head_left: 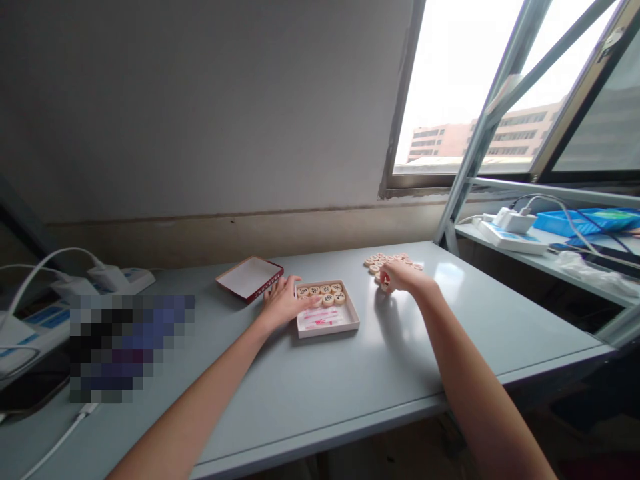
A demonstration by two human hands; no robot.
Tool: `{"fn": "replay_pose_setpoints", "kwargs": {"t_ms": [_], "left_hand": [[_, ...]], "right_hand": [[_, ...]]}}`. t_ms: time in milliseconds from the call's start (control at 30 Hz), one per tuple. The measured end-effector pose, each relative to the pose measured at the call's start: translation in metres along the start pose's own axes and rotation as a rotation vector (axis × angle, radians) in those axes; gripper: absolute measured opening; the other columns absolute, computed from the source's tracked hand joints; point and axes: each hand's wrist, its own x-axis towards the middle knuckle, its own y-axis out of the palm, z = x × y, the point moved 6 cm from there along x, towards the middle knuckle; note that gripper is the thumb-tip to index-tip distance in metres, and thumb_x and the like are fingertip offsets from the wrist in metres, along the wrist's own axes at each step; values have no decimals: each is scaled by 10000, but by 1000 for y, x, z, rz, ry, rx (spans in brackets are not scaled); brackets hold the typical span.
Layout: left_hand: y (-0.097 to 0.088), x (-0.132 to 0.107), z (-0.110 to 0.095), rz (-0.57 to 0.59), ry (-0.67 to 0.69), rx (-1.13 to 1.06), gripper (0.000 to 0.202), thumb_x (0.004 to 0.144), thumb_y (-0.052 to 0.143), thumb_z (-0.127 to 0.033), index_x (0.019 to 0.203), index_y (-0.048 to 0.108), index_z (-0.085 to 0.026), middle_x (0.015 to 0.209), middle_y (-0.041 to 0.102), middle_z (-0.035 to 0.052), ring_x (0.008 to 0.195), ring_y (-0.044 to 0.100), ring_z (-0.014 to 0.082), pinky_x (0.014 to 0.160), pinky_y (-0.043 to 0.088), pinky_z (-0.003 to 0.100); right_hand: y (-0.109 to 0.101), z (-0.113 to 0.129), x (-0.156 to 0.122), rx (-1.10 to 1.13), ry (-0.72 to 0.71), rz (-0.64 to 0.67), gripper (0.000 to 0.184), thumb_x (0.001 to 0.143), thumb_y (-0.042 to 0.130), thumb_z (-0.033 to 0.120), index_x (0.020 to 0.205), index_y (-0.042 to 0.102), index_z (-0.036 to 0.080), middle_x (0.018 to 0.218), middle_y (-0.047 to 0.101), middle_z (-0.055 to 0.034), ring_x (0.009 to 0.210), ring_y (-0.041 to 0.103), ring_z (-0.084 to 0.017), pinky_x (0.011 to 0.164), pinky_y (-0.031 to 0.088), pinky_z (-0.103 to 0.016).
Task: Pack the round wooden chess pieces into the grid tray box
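Left hand (284, 301) lies spread on a tray (325, 322) of xiangqi pieces (325, 295); right hand (403, 277) curls at a loose pile (387, 261), pinch unclear.

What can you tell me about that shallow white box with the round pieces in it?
The shallow rectangular box looks like pale card, with low raised walls and pink-red printing across its floor. It sits flat on the pale grey table. Round wooden game pieces marked with dark characters fill its far half in two rows, leaving the printed near half bare. The person's left hand reaches over its left edge, fingers touching the pieces.
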Motion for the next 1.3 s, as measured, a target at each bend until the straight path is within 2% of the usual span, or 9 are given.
{"fn": "replay_pose_setpoints", "kwargs": {"t_ms": [100,233,367,467,567,833,1033,1133,1300], "left_hand": [[-1,-4,-8,-68,-1,56,774,540,560,-659,1170,415,-232,1226,394,115,1212,313,324,958,266,433],[2,-5,-13,-60,9,-2,769,532,603,-614,1172,409,-233,1229,387,111,1202,335,307,952,291,426],[-1,2,-5,-150,-11,-189,509,681,524,-500,1096,461,-212,1156,478,101,1086,467,245,900,359,376],[-1,12,9,-188,-2,-326,317,770,411,-414,943,533,-178,1044,557,98,986,529,209,853,399,333],[1,21,18,-146,53,-377,252,755,427,-368,814,560,-161,922,607,88,927,554,200,848,402,311],[8,19,17,43,116,-413,256,706,494,-355,856,561,-159,949,613,70,882,571,191,810,426,303],[8,20,19,53,123,-391,278,706,505,-354,893,563,-156,988,599,81,909,557,202,838,415,322],[8,21,18,57,129,-392,280,696,514,-350,891,563,-155,990,595,83,916,554,204,839,412,316],[6,17,16,87,139,-386,366,654,562,-396,927,549,-153,1017,571,87,928,543,214,819,413,309]], "right_hand": [[-1,3,0,-1,-18,-1,52,599,656,235,625,651,190,638,604,-23,630,536,-149,542,329,-230],[-15,36,-3,265,-218,-103,176,695,600,351,779,651,204,730,614,-21,636,529,-124,540,345,-212],[-17,98,-15,483,-531,-104,204,752,578,322,902,616,189,691,589,2,609,517,-96,551,358,-194],[-7,139,-27,378,-692,-150,135,747,601,235,876,608,196,717,608,8,634,525,-98,600,340,-211],[4,159,-34,252,-757,-254,117,738,614,186,847,583,210,857,635,4,753,556,-120,678,306,-246],[9,153,-27,258,-733,-215,168,708,655,216,858,582,222,848,645,12,754,562,-126,737,279,-263],[9,156,-29,222,-762,-229,139,743,598,149,853,614,233,931,628,-11,817,549,-133,718,266,-254],[10,153,-26,240,-718,-228,135,738,620,200,870,598,209,900,640,-11,753,554,-125,718,262,-259],[12,149,-23,236,-709,-239,87,732,634,263,670,644,202,773,649,0,649,524,-108,706,239,-271]]}}
